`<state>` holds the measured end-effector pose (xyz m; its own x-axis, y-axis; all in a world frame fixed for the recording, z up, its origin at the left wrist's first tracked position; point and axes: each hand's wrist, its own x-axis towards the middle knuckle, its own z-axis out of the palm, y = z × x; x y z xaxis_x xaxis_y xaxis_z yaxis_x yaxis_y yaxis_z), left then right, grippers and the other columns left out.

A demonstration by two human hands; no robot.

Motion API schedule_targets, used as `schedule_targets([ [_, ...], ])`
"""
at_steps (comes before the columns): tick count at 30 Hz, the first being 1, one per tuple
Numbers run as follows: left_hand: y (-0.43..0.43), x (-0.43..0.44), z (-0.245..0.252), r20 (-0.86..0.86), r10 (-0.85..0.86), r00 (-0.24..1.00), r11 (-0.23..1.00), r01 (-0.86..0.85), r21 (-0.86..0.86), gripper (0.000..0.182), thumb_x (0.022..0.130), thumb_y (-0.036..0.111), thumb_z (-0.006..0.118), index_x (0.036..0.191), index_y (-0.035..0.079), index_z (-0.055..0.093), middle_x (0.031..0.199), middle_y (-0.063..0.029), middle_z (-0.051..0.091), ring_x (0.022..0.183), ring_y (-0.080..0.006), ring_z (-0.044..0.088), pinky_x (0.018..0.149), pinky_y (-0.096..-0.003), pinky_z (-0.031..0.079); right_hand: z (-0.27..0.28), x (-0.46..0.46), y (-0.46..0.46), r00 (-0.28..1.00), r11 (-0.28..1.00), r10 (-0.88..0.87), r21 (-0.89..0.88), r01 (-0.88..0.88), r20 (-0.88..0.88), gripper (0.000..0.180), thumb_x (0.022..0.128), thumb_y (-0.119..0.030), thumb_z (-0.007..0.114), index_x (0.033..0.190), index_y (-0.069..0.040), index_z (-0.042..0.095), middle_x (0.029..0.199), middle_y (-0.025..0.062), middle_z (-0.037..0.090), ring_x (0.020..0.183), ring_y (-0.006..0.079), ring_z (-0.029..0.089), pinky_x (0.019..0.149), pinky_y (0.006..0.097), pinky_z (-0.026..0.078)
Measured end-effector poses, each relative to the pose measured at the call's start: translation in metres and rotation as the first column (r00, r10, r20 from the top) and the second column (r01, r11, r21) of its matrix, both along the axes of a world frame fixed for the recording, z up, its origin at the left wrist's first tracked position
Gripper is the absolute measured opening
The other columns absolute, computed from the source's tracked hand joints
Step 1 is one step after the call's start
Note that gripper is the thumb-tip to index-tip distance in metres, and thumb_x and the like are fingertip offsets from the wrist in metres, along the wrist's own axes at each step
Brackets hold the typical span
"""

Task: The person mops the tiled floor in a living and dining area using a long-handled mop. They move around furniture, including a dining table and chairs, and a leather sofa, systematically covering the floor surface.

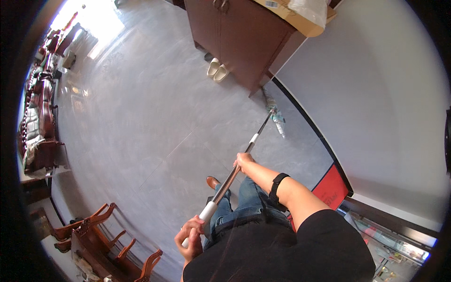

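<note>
A flat mop with a metal pole point(225, 185) slants from my waist up to the right across the floor. My left hand point(193, 235) is closed around the white grip at its near end. Farther along, my right hand point(243, 160) holds the bare metal part of the pole, just below a white collar point(254, 138). The mop head point(276, 113), covered with a pale blue and white cloth, lies on the grey floor point(148, 116). Its far end reaches beside the foot of a dark brown cabinet point(243, 38).
White slip-on shoes point(216, 69) stand by the cabinet, which carries a cardboard box point(292, 17). A grey wall point(370, 91) with a black baseboard runs along the right, above a red mat point(330, 187). Carved wooden chairs point(105, 243) and a sofa point(38, 120) line the left.
</note>
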<state>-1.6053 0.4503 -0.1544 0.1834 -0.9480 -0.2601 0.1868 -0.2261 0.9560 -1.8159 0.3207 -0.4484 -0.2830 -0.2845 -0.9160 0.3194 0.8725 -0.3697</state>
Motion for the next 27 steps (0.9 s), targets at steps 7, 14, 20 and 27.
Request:
schedule_targets([
  [7,0.066,0.123,0.032,0.089,0.079,0.993,0.997,-0.077,-0.032,0.033,0.083,0.024,0.051,0.061,-0.001,0.054,0.065,-0.0115,0.052,0.075,-0.0253,0.054,0.092,-0.0444,0.036,-0.002,0.144,0.066,0.986,0.963,0.164,0.211,-0.169,0.043,0.026,0.084,-0.017,0.044,0.067,-0.001,0.055,0.06,0.0149,0.059,0.051,0.0287,0.06,0.044,0.039,0.048],
  [14,0.11,0.194,0.105,0.488,0.123,0.864,0.989,-0.067,-0.131,0.027,0.085,0.011,0.041,0.07,-0.007,0.053,0.07,-0.0194,0.057,0.069,-0.0301,0.057,0.071,-0.0457,0.049,0.082,0.272,0.083,0.955,0.938,0.105,0.29,-0.188,0.278,0.014,0.085,-0.01,0.043,0.081,0.0,0.052,0.071,0.0123,0.06,0.054,0.0231,0.062,0.039,0.0366,0.052],
  [20,0.074,0.175,0.141,0.422,-0.001,0.907,0.832,0.235,-0.502,0.027,0.078,0.014,0.051,0.058,-0.003,0.043,0.054,-0.0144,0.049,0.056,-0.0291,0.055,0.063,-0.0463,0.05,0.135,0.261,0.061,0.751,0.93,0.305,-0.015,-0.366,0.586,0.011,0.083,-0.012,0.05,0.081,-0.001,0.05,0.072,0.0091,0.057,0.069,0.0233,0.062,0.066,0.0403,0.055],
  [27,0.049,0.177,0.147,0.418,-0.069,0.906,0.87,0.26,-0.42,0.038,0.081,0.033,0.057,0.054,0.006,0.053,0.045,-0.0011,0.05,0.046,-0.0151,0.057,0.068,-0.0369,0.052,0.153,0.199,0.058,0.794,0.97,0.177,0.035,-0.242,0.581,0.01,0.085,-0.009,0.048,0.087,0.001,0.049,0.078,0.0107,0.057,0.074,0.0242,0.061,0.07,0.0408,0.054],
])
